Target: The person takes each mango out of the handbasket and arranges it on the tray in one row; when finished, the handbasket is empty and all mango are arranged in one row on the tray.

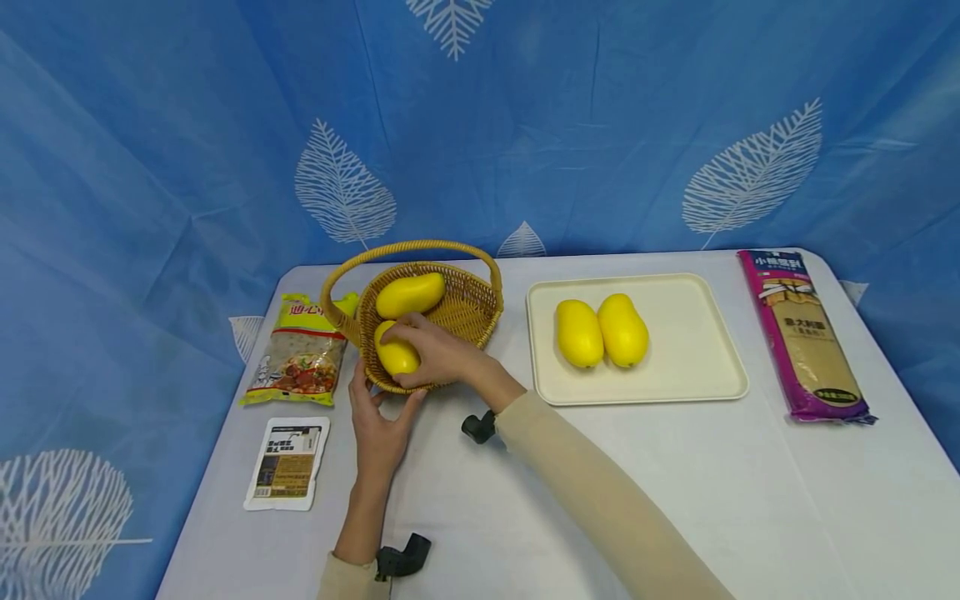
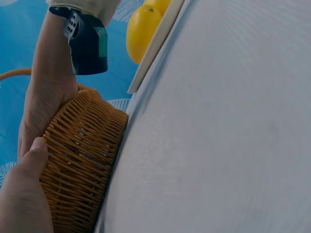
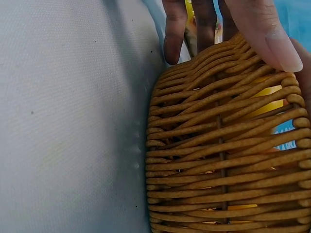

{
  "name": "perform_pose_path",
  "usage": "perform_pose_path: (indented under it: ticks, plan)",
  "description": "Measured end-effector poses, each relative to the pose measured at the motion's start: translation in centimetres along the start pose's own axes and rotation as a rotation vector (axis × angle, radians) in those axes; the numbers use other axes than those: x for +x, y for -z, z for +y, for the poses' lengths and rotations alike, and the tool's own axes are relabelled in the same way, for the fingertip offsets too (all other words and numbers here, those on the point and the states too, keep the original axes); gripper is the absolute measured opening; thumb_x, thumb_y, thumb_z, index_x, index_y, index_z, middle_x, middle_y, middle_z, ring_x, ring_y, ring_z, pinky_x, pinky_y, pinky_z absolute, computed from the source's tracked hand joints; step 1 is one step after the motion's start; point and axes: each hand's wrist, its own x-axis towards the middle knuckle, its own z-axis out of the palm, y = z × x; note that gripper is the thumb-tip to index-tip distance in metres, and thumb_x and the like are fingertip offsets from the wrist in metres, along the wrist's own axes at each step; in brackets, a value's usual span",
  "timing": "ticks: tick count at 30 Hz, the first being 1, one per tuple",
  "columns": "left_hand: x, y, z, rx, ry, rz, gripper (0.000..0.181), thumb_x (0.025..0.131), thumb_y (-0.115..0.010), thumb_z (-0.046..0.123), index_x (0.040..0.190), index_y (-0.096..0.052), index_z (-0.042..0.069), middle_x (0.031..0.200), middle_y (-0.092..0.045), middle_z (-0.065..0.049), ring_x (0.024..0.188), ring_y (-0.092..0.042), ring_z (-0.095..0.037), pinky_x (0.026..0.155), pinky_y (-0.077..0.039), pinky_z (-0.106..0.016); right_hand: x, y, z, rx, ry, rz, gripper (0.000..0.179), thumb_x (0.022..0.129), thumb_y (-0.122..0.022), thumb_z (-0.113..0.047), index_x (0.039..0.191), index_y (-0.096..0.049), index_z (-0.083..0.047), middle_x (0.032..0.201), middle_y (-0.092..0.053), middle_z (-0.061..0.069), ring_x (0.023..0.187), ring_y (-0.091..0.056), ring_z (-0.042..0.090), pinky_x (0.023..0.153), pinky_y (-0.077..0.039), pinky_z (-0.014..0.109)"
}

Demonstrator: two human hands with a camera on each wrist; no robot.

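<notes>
A wicker basket (image 1: 480, 310) with a hoop handle stands at the table's back left, with two yellow mangoes in it. My right hand (image 1: 426, 348) reaches over its near rim and curls round the front mango (image 1: 392, 358). The other mango (image 1: 410, 294) lies behind it. My left hand (image 1: 378, 417) presses against the basket's near wall, thumb and fingers spread to either side. In the left wrist view the thumb (image 2: 30, 160) lies on the weave of the basket (image 2: 82, 155). Through the basket's weave (image 3: 218, 160) in the right wrist view, yellow fruit (image 3: 272, 103) shows.
A cream tray (image 1: 690, 379) to the basket's right holds two more mangoes (image 1: 579, 333) (image 1: 622, 330). A snack bag (image 1: 300, 350) and a white pouch (image 1: 287, 462) lie at the left, a long pasta packet (image 1: 806, 333) at the right. Blue leaf-print cloth hangs behind.
</notes>
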Motion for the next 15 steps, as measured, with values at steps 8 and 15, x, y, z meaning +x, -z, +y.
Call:
perform_pose_path:
  ticks: [8,15]
  plan:
    - [0.03,-0.01,0.00,0.007,-0.014,0.004,0.098,0.081,-0.081,0.016,0.156,-0.017,0.009,0.150,-0.034,-0.016,0.128,-0.047,-0.025,0.093,-0.051,-0.038,-0.10,-0.02,0.26,0.013,0.012,0.032,0.055,0.085,-0.074,-0.033,0.135,-0.054,-0.023,0.144,-0.041,0.007,0.120,-0.052,0.020,0.097,-0.050,0.035]
    - [0.08,-0.03,0.09,-0.010,-0.015,0.007,0.098,0.081,-0.081,0.012,0.156,-0.018,0.010,0.149,-0.034,-0.016,0.128,-0.046,-0.027,0.093,-0.051,-0.043,-0.24,0.03,0.42,0.031,0.053,0.099,0.056,0.083,-0.075,-0.030,0.134,-0.055,-0.022,0.146,-0.040,0.009,0.123,-0.051,0.023,0.098,-0.051,0.037]
